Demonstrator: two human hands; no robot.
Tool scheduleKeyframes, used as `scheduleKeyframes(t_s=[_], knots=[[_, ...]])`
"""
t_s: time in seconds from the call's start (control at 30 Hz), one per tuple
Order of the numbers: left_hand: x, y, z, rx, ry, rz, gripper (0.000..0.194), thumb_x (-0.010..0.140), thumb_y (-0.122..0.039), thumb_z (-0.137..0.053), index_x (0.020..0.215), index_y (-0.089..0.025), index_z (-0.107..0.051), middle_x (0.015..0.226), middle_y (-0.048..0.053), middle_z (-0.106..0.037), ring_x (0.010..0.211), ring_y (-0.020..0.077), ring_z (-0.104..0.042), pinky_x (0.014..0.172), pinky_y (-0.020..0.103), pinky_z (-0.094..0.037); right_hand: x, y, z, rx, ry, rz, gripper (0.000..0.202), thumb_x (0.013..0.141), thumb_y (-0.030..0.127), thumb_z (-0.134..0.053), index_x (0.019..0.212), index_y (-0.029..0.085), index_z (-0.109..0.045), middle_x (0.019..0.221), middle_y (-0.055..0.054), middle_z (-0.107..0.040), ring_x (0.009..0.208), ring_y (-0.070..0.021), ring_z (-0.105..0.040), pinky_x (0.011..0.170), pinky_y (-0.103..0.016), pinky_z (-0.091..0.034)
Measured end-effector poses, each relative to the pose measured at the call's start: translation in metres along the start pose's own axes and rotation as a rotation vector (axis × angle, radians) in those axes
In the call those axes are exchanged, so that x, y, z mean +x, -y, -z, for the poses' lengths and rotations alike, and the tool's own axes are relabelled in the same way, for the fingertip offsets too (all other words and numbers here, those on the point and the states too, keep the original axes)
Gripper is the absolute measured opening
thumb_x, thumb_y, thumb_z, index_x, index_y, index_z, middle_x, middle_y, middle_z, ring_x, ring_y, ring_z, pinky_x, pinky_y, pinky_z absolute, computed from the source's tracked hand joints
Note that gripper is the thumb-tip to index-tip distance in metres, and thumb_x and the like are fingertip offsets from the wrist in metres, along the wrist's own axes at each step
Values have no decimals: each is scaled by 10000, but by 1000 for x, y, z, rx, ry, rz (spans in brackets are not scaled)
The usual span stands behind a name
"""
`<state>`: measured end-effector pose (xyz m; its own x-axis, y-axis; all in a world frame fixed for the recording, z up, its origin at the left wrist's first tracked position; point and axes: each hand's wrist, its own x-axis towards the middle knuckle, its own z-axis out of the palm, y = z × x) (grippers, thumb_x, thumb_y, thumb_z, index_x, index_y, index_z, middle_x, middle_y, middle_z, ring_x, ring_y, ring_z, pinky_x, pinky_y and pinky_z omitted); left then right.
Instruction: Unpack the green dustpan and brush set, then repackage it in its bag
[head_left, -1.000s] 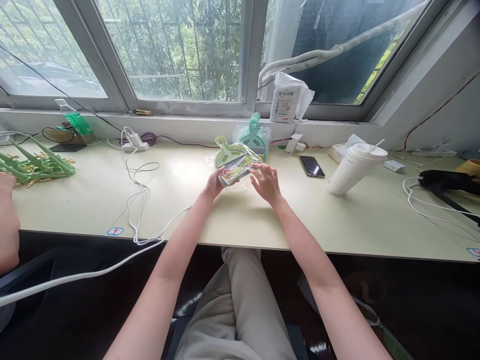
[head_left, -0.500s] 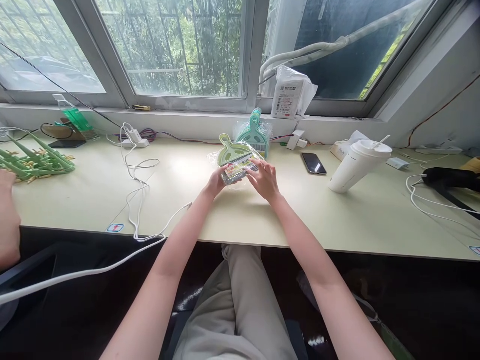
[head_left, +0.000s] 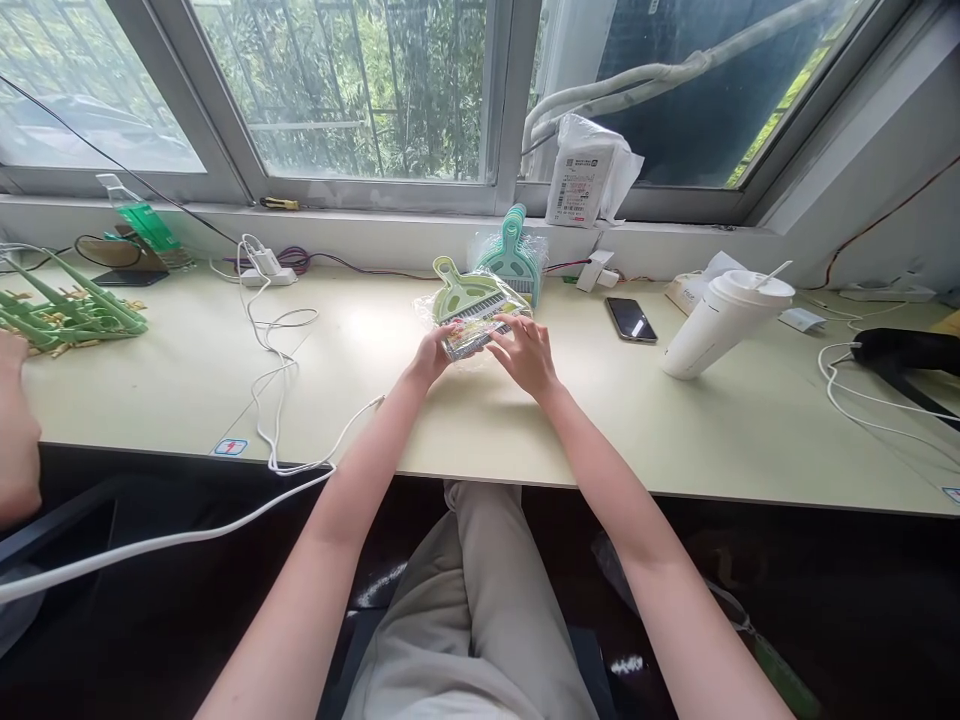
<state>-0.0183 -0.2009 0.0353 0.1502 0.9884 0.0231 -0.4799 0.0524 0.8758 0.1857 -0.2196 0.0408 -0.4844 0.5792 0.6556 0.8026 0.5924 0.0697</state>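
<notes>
A small light-green dustpan (head_left: 456, 297) in clear plastic wrap, with a row of dark bristles and a colourful printed card (head_left: 474, 332) at its lower end, is held just above the desk. My left hand (head_left: 433, 355) grips its lower left edge, the thumb on the card side and the other fingers mostly hidden beneath. At the lower right, my right hand (head_left: 525, 352) has its fingers curled in on the wrap and card. Behind, a teal dustpan (head_left: 512, 260), also wrapped, leans against the wall below the window.
On the desk (head_left: 600, 430) stand a phone (head_left: 631, 320) and a tilted white cup (head_left: 724, 322) with a straw, to the right. White cables (head_left: 281, 375) trail left of my arm. Farther left are a green frame-like object (head_left: 75, 310) and another person's arm (head_left: 15, 440).
The printed card sits lower on the green dustpan, and more of the bristles shows above it. Both hands keep nearly the same place; the camera view has shifted slightly.
</notes>
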Motion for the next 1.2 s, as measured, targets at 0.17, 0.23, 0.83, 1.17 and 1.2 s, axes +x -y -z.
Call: scheduleKeyframes(t_s=[0.17, 0.23, 0.83, 1.17, 1.2], knots=[[-4, -4, -4, -1, 30, -5, 360, 812, -304, -590, 1104, -96, -613, 1069, 135, -706, 842, 261, -701, 850, 422, -541, 0, -2, 1, 21, 14, 1, 403, 991, 369, -333, 1279, 239, -583, 1373, -105, -497, 1219, -285, -396, 928, -407, -361], [-5, -6, -6, -13, 30, -4, 344, 815, -297, -577, 1092, -97, -612, 1048, 134, -709, 845, 259, -703, 848, 419, -541, 0, -2, 2, 25, 20, 4, 419, 993, 377, -312, 1289, 238, -574, 1370, -109, -497, 1209, -284, -406, 919, -406, -374], [-1, -6, -2, -102, -86, -12, 287, 719, -211, -553, 980, -100, -596, 949, 115, -711, 919, 268, -689, 950, 487, -508, -4, -20, 0, 17, -35, -42, 446, 995, 391, -256, 1358, 269, -486, 1400, -104, -480, 1250, -295, -405, 943, -438, -373], [1, -5, 3, -92, -75, -37, 306, 725, -216, -557, 1003, -99, -604, 974, 117, -710, 921, 272, -696, 964, 478, -506, -6, -28, 0, -28, -59, -22, 420, 936, 129, -301, 1276, 248, -517, 1325, -114, -529, 1216, -271, -430, 910, -420, -372], [2, -5, 4, -99, -80, -41, 315, 723, -213, -552, 1012, -99, -601, 976, 118, -709, 931, 270, -695, 968, 470, -505, -7, -30, -1, -47, -51, -13, 433, 921, 94, -303, 1256, 251, -529, 1316, -111, -536, 1210, -268, -433, 904, -419, -369]])
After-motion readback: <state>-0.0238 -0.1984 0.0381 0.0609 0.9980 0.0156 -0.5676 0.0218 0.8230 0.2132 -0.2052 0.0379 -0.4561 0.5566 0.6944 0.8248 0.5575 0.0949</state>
